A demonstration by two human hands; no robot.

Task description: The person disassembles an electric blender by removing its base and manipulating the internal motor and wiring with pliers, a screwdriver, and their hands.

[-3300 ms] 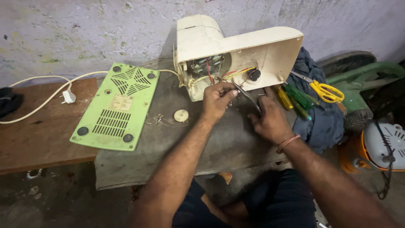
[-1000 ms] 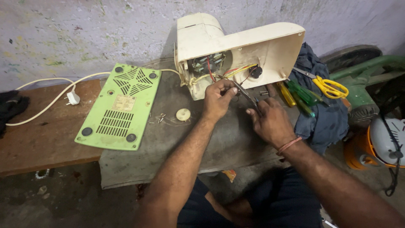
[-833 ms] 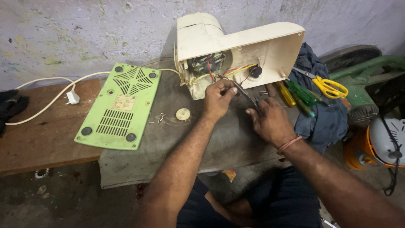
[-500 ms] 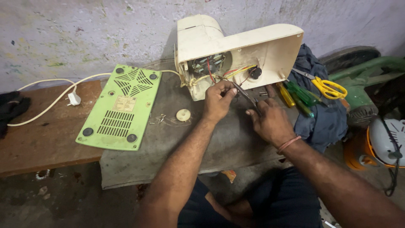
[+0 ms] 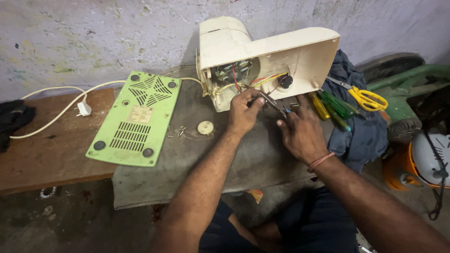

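One label shows: a small pale rectangular sticker stuck at the middle of the green vented panel, which lies flat at about nine o'clock of the view. No packages, signs or screens are visible.

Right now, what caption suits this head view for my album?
Both hands, left hand and right hand, work pliers into the wiring of an opened cream appliance.

One cream appliance housing stands at upper centre, and one green base plate lies at left. Right of centre lie one pair of yellow-handled scissors and two green-handled screwdrivers; one white disc sits mid-frame.
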